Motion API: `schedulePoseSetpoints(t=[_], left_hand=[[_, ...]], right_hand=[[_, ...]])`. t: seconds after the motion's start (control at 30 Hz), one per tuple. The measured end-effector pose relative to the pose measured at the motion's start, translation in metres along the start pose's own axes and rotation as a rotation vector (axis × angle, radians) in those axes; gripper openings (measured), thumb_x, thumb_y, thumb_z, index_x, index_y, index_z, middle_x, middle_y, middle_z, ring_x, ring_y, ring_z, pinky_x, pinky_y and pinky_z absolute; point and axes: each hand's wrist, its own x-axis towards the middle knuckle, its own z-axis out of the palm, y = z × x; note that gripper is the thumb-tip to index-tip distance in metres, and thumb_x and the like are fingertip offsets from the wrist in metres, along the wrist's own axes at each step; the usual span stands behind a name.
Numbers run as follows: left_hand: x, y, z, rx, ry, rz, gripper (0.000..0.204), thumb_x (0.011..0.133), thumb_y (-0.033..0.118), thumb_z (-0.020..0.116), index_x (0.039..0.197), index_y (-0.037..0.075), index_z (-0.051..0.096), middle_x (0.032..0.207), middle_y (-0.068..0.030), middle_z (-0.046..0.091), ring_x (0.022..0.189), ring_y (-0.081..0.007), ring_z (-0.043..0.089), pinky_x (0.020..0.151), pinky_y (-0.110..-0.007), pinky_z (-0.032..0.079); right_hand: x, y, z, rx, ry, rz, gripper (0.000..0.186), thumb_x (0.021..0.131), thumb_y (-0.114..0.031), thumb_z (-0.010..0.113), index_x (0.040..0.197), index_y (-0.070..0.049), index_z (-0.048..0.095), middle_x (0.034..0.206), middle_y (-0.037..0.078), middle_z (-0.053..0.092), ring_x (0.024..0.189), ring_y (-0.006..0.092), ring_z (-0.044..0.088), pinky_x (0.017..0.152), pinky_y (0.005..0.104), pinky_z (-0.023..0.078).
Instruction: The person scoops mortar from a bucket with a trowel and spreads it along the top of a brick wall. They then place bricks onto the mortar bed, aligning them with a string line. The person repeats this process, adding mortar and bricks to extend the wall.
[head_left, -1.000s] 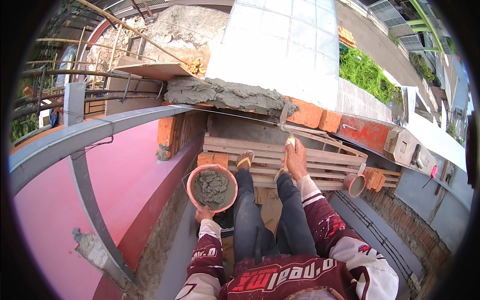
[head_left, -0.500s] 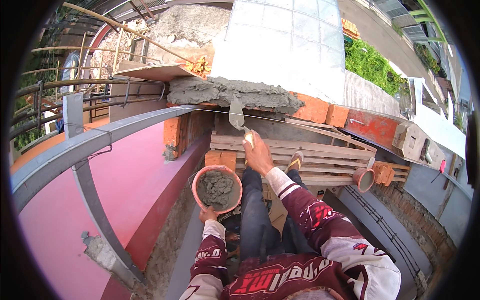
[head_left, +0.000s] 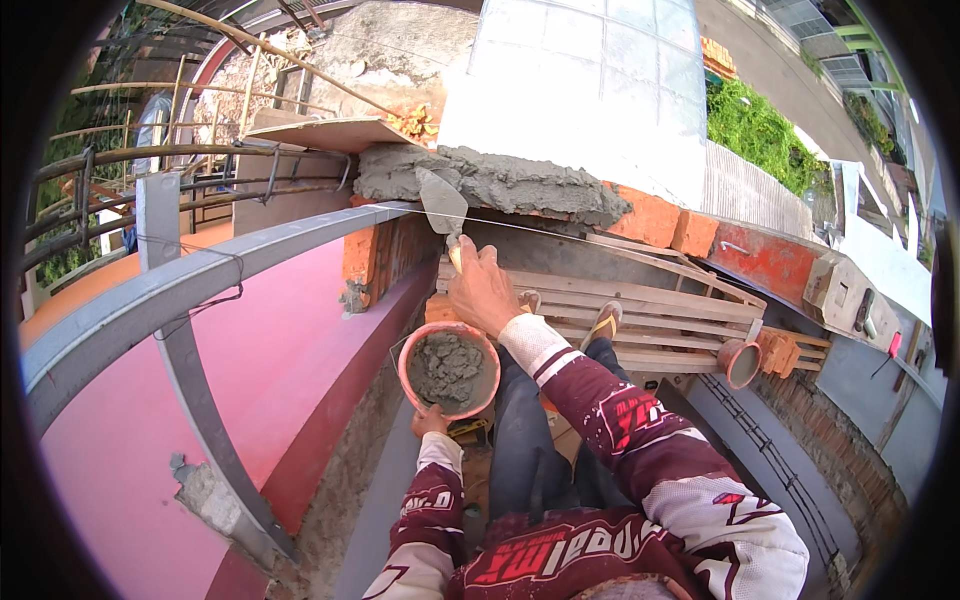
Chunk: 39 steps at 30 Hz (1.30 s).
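Note:
My right hand (head_left: 478,288) grips the pale handle of a trowel (head_left: 440,200), whose blade lies at the left part of a thick grey mortar bed (head_left: 530,180) atop orange bricks (head_left: 650,215). A white string line (head_left: 520,227) runs across just below the mortar. My left hand (head_left: 430,422) holds the rim of an orange bucket (head_left: 408,370) containing lumpy grey mortar (head_left: 447,365), below and left of my right hand.
Grey steel beams (head_left: 230,263) cross the left side before a pink wall (head_left: 110,450). Wooden slats (head_left: 650,312) lie underfoot, with a small bucket (head_left: 738,362) and bricks (head_left: 778,352) at right. Bamboo scaffolding (head_left: 250,90) stands upper left; a tool (head_left: 864,311) rests at right.
My right hand and trowel have swept leftward and slightly upward along the mortar bed. The bucket in my left hand has shifted slightly right in the picture.

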Motion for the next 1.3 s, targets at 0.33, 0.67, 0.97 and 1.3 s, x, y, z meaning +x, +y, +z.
schedulePoseSetpoints(t=[0.33, 0.67, 0.97, 1.3], left_hand=[[0.007, 0.006, 0.005, -0.049, -0.05, -0.077, 0.015, 0.074, 0.007, 0.071, 0.083, -0.002, 0.063, 0.073, -0.0098, 0.065, 0.057, -0.0195, 0.063, 0.05, -0.037, 0.053], [0.007, 0.024, 0.017, -0.019, -0.031, 0.029, 0.012, 0.075, 0.005, 0.071, 0.079, 0.0, 0.06, 0.068, -0.0077, 0.062, 0.058, -0.0174, 0.061, 0.053, -0.037, 0.049], [-0.006, 0.056, 0.034, 0.064, -0.062, 0.214, 0.012, 0.075, 0.005, 0.072, 0.075, -0.002, 0.062, 0.07, -0.0091, 0.065, 0.059, -0.0185, 0.063, 0.055, -0.036, 0.052], [-0.019, 0.082, 0.081, 0.063, -0.215, 0.138, 0.018, 0.081, 0.005, 0.069, 0.096, 0.0, 0.061, 0.081, -0.0102, 0.066, 0.059, -0.0183, 0.064, 0.05, -0.032, 0.056]], right_hand=[[-0.017, 0.046, -0.04, -0.113, 0.077, 0.219, 0.064, 0.094, -0.01, 0.053, 0.153, 0.004, 0.032, 0.124, 0.034, 0.049, 0.098, 0.0535, 0.066, 0.086, 0.0574, 0.053], [-0.071, 0.097, -0.038, -0.124, 0.171, 0.088, 0.065, 0.091, -0.011, 0.06, 0.15, 0.001, 0.037, 0.119, 0.029, 0.051, 0.092, 0.0493, 0.066, 0.08, 0.0568, 0.052], [-0.011, 0.17, 0.047, -0.04, 0.183, -0.051, 0.056, 0.092, -0.021, 0.067, 0.142, -0.01, 0.046, 0.118, 0.023, 0.051, 0.091, 0.0485, 0.064, 0.077, 0.0574, 0.052], [-0.068, 0.328, 0.021, 0.154, 0.515, -0.006, 0.05, 0.093, -0.015, 0.063, 0.141, -0.009, 0.047, 0.118, 0.023, 0.052, 0.104, 0.0471, 0.058, 0.087, 0.0538, 0.049]])
